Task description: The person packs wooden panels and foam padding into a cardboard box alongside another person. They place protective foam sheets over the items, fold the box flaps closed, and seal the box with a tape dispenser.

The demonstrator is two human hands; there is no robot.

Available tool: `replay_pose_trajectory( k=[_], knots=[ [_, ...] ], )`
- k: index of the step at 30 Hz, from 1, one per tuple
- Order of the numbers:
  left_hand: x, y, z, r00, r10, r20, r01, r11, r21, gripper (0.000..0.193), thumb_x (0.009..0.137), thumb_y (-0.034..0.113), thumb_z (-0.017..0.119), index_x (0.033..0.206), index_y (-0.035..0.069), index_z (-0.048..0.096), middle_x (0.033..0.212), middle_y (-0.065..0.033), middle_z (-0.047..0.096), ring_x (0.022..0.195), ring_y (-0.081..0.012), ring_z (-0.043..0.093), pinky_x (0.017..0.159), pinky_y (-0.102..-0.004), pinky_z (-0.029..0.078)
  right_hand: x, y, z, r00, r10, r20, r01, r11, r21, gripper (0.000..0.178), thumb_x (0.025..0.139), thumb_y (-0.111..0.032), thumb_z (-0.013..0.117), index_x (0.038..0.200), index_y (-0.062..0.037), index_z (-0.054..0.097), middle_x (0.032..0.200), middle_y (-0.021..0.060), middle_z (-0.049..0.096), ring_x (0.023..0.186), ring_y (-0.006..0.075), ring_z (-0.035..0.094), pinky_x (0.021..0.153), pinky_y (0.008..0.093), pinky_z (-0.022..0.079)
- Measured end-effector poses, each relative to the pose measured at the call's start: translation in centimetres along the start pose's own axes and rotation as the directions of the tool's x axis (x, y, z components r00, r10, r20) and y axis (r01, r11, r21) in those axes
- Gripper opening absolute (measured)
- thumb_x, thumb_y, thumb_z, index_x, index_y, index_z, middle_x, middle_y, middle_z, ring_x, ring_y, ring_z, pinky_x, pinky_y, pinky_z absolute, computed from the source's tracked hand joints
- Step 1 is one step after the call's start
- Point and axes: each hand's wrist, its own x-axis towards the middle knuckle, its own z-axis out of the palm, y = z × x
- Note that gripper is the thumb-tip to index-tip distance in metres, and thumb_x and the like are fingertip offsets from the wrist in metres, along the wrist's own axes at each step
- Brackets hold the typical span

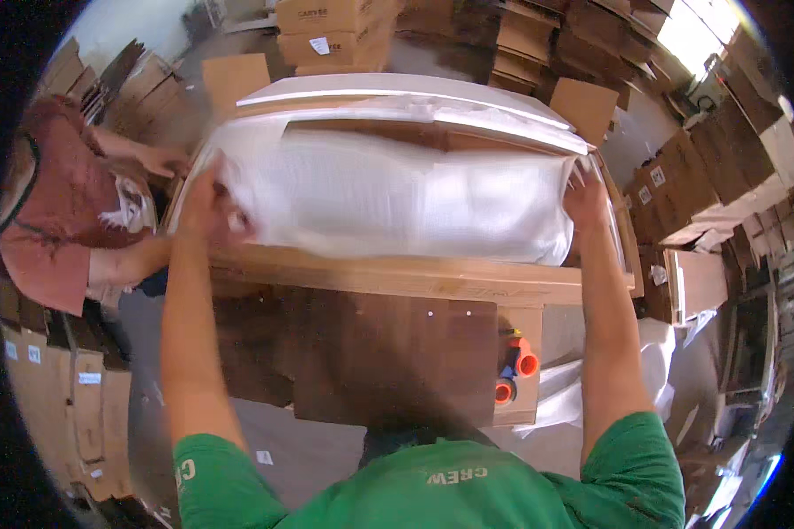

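A long bundle wrapped in white foam sheet lies lengthwise in a large open cardboard box; what the wrap covers is hidden. My right hand is closed on the bundle's right end, close to the box's end wall. At the opposite end my left hand touches the wrap, its fingers smeared by motion. White panels run along the far side of the box.
At the left, a person in a reddish shirt reaches toward the box's left end. Orange tape dispensers lie beside a dark brown panel in front of me. Stacked cartons stand at the right, more cartons behind.
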Motion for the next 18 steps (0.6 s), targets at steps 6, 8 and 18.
replay_pose_trajectory(
  k=[6,8,18],
  knots=[
    [0.3,1.0,4.5,0.975,0.206,0.08,-0.19,0.967,-0.169,0.044,0.082,0.037,0.053,0.119,0.016,0.044,0.114,-0.0032,0.052,0.078,-0.0132,0.052,0.061,-0.0217,0.044,-2.0,-3.4,-0.4,0.947,0.304,0.106,-0.265,0.548,0.794,0.052,0.086,-0.039,0.044,0.123,-0.0039,0.036,0.12,0.0167,0.042,0.11,0.0342,0.043,0.097,0.0447,0.031],
    [-3.2,-2.4,3.4,0.977,0.209,0.045,-0.212,0.974,0.077,0.04,0.089,0.032,0.04,0.121,0.01,0.045,0.114,-0.0056,0.053,0.071,-0.0141,0.054,0.062,-0.0235,0.044,-5.7,-0.3,-2.2,0.914,0.147,0.379,-0.399,0.497,0.77,0.046,0.086,-0.04,0.045,0.112,-0.002,0.048,0.11,0.0157,0.051,0.105,0.031,0.047,0.093,0.0432,0.035],
    [-41.1,-45.4,-16.2,0.858,-0.497,-0.126,0.239,0.605,-0.76,0.043,0.074,0.032,0.066,0.107,0.007,0.051,0.073,-0.0082,0.056,0.062,-0.0179,0.053,0.051,-0.031,0.044,-32.6,20.4,-4.7,0.525,0.782,0.337,-0.755,0.61,-0.241,0.032,0.085,-0.03,0.052,0.108,-0.008,0.052,0.089,0.0021,0.059,0.076,0.0158,0.053,0.067,0.0263,0.044]
  ],
)
